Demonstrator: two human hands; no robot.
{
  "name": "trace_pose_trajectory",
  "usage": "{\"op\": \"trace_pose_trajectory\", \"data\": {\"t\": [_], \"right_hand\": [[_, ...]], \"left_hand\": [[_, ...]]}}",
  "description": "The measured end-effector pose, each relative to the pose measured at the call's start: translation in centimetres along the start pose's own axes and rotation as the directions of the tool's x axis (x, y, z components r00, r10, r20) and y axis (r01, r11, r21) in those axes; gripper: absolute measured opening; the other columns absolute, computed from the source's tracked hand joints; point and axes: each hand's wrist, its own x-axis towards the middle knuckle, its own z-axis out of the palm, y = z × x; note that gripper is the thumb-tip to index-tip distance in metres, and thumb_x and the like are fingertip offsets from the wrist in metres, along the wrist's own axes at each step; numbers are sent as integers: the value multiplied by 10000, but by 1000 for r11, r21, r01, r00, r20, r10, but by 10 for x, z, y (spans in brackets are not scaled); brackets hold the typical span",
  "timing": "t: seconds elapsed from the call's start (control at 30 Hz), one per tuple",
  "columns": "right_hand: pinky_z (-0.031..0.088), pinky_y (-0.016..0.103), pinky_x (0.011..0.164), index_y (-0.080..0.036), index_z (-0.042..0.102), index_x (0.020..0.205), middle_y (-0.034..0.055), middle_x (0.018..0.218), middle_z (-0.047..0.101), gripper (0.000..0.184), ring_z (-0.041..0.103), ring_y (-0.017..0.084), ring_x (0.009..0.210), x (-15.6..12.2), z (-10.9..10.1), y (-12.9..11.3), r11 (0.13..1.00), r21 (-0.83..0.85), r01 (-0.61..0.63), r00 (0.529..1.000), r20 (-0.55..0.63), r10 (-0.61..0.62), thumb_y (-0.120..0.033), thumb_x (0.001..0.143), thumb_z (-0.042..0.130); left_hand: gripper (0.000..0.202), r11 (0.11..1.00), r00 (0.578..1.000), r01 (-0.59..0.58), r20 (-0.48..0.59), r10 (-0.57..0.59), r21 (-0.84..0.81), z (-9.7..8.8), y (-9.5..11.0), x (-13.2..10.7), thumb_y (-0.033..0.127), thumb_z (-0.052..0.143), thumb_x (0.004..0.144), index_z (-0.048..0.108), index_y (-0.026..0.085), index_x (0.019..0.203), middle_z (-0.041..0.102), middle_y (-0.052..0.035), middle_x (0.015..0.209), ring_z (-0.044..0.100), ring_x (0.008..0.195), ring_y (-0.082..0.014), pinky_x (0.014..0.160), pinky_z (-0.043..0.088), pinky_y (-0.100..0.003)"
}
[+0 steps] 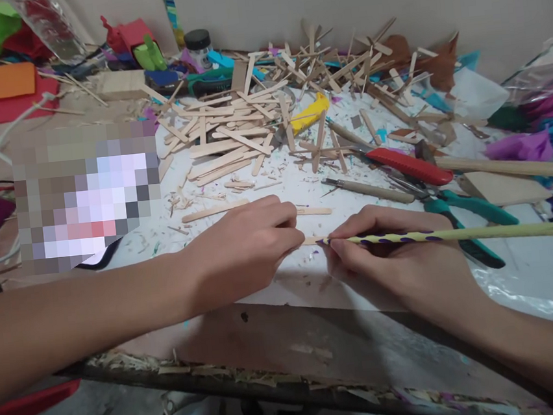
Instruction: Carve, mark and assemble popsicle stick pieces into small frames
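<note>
My left hand [241, 250] is closed in a pinch on a wooden craft stick [310, 241], of which only a short end shows between my hands. My right hand [399, 261] grips a yellow-green pencil with dark purple marks [479, 233], its tip at the stick's surface and its long end reaching past the right edge. Just beyond my hands another craft stick [314, 210] lies on the white paper, partly behind my left fingers. One more stick [213, 211] rests beyond my left wrist.
A heap of craft sticks [229, 117] covers the back of the paper. To the right lie a red cutter [409, 165], a grey-handled blade tool [370, 190] and green-handled pliers [477, 208]. A phone with a blurred screen [108, 191] stands left. The table's worn edge [215, 386] runs in front.
</note>
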Motion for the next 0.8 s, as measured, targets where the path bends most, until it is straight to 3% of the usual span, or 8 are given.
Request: {"op": "trace_pose_trajectory", "data": {"t": [0.4,0.8], "right_hand": [[503,217,437,-237,735,656,-12,630,755,133,639,136,496,0,-2,3,999,-37,28,999,-26,-29,-212,787,723],[513,229,457,-234,745,657,-12,666,773,133,653,145,529,1,-1,3,996,-69,54,998,-5,-55,-166,765,709]], "left_hand": [[201,999,1000,-13,13,13,-48,-1,-2,-1,38,577,968,726,153,898,629,-35,906,527,847,-176,735,411,-304],[212,999,1000,-21,-3,21,-26,-1,-2,-1,29,576,965,742,157,935,639,-41,924,533,854,-182,735,399,-307]]}}
